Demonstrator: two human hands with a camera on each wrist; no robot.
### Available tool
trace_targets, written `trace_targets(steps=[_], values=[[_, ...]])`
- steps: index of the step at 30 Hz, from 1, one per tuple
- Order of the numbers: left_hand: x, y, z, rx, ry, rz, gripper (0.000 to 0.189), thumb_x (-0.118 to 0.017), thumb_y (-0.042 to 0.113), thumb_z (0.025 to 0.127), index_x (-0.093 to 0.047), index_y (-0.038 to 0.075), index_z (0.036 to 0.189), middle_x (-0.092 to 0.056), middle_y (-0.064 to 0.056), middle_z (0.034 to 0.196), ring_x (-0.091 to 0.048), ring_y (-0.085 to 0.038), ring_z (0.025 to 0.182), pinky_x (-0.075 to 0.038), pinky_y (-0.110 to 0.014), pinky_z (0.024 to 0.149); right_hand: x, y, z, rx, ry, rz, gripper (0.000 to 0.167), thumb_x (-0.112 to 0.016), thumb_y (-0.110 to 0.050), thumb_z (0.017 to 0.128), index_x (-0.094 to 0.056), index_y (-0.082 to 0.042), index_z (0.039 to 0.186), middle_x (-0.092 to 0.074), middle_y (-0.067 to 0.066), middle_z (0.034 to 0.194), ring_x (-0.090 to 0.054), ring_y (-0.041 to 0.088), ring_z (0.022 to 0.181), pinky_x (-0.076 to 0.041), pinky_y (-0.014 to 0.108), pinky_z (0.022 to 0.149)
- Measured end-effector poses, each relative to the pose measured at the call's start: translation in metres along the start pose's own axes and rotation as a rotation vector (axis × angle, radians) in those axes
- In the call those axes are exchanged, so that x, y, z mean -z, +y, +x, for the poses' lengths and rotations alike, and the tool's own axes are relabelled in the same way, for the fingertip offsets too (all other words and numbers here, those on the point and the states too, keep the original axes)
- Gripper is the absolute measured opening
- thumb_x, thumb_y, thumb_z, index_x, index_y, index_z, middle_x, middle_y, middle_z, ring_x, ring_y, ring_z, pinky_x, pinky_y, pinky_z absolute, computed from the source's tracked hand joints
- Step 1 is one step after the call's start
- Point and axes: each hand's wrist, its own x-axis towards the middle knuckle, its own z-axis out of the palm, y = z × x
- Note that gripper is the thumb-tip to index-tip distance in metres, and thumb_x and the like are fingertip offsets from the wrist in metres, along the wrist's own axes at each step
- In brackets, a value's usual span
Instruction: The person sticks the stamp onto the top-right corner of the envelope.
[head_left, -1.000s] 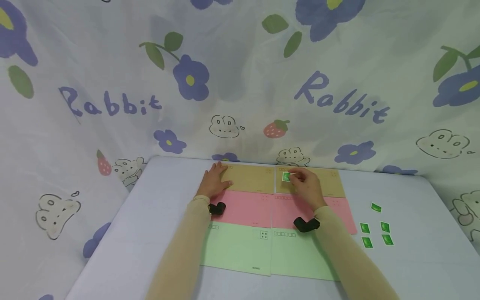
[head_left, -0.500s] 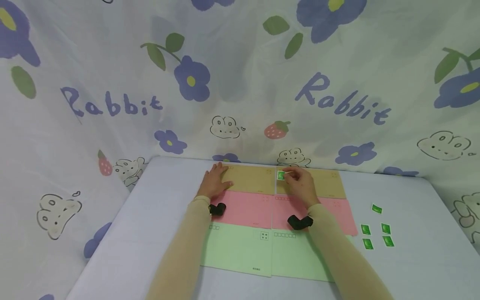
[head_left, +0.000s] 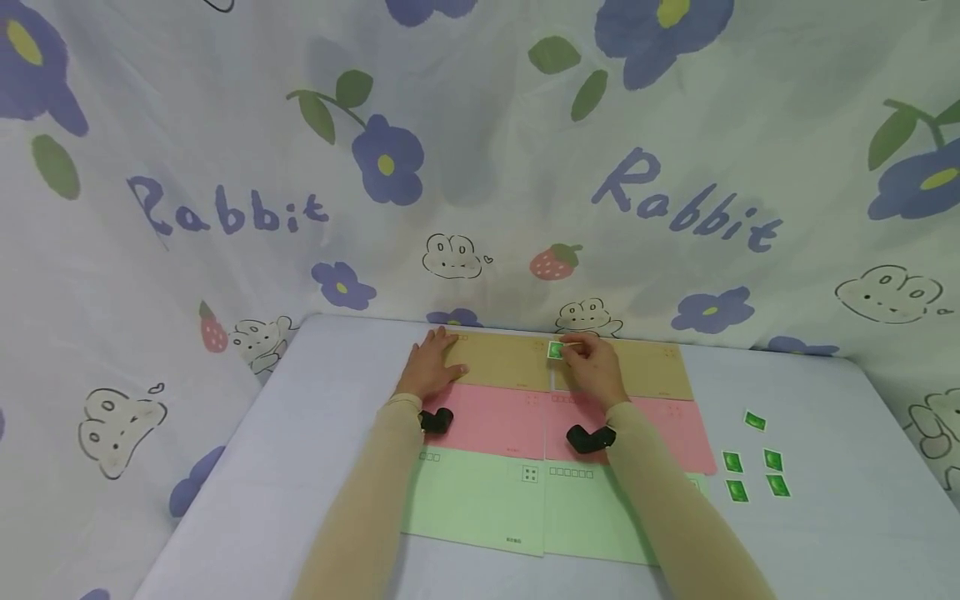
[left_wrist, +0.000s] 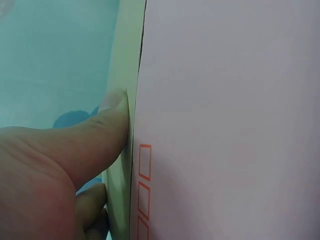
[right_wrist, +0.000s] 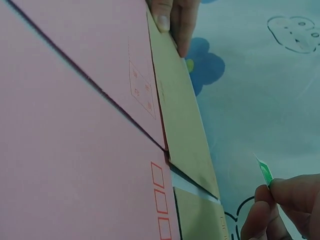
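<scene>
A small green stamp with a white border is pinched between the thumb and fingers of my right hand. In the right wrist view the stamp stands tilted, partly covered by the fingertips. It overlaps the gap between the left tan envelope and the right tan envelope in the head view. My left hand rests on the left end of the left tan envelope, fingers spread. Its thumb lies along that envelope's tan strip, beside a pink envelope.
Two pink envelopes and two light green envelopes lie in rows nearer the body. Several loose green stamps are scattered on the white table to the right. A patterned curtain hangs behind the table.
My right hand has moved left with the stamp, from over the right tan envelope to the gap between the two tan ones. The left hand stays in place.
</scene>
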Motion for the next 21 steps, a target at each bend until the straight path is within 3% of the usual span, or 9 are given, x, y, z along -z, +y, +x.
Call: trace_targets(steps=[9,21], values=[[-0.001,0.000,0.000,-0.003,0.001,0.002,0.068,-0.069,0.026,0.096,-0.041,0.000,0.151,-0.022,-0.025,0.162,-0.014,-0.040,0.152,-0.009,-0.058,0.122,-0.006,0.000,0.006,0.033,-0.019,-0.023,0.025,-0.063,-0.014,0.098,-0.071,-0.007,0.120,-0.071,0.016,0.111,-0.064,0.027,0.099,-0.048,0.030,0.076],[-0.002,0.000,0.001,-0.001,0.002,0.012,0.067,-0.069,0.026,0.096,-0.041,0.000,0.151,-0.023,-0.025,0.162,-0.014,-0.040,0.152,-0.009,-0.059,0.122,-0.016,0.000,0.015,0.044,-0.011,-0.034,0.023,-0.063,-0.013,0.096,-0.073,-0.006,0.116,-0.071,0.014,0.102,-0.062,0.025,0.089,-0.046,0.028,0.071]])
